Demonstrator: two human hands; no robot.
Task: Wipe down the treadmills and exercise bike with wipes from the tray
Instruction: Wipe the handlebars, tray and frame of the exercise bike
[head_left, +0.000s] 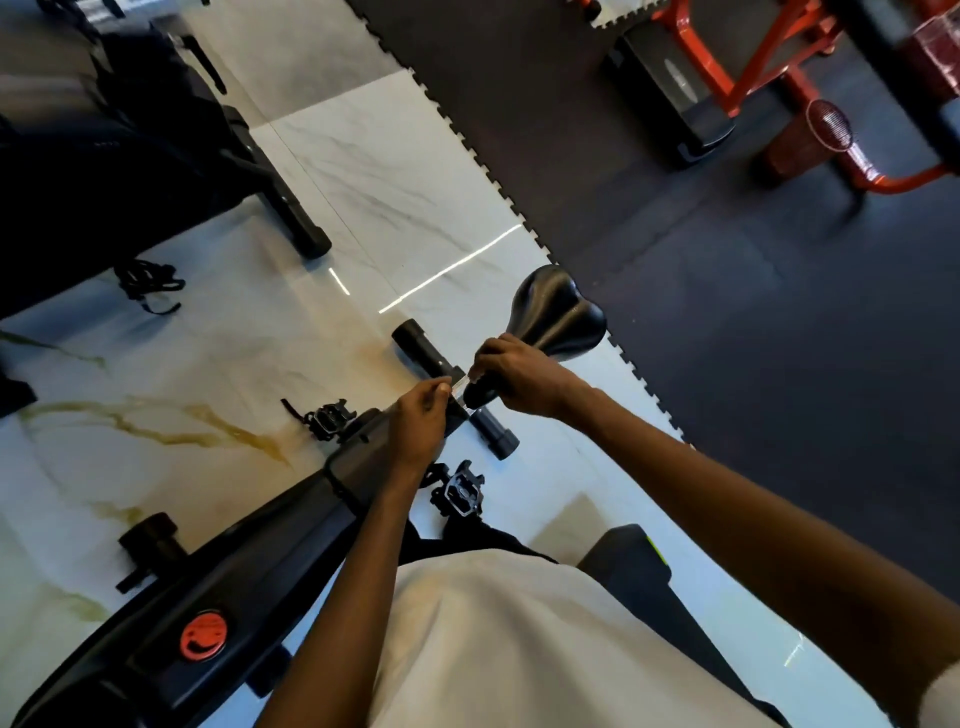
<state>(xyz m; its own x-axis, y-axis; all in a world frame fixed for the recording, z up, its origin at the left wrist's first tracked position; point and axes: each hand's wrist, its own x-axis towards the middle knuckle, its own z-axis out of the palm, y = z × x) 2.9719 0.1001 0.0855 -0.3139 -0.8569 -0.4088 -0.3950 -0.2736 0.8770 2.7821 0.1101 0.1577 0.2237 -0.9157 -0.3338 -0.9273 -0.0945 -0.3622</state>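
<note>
The exercise bike (291, 514) stands on the pale tiled floor (363, 171), its saddle (558, 309) close to the toothed edge of the dark mat (727, 312). The right hand (514, 374) has a closed grip round the saddle's narrow nose, probably to steady it. The left hand (418, 431) hangs over the frame just below, fingertips pinched on a pale scrap (460, 388). This is likely a wipe, though it is too small to be sure. Working the seat post seems to be the step in hand. No tray is in view. A dark machine (130, 156), perhaps a treadmill, sits toward the floor's far left corner.
</note>
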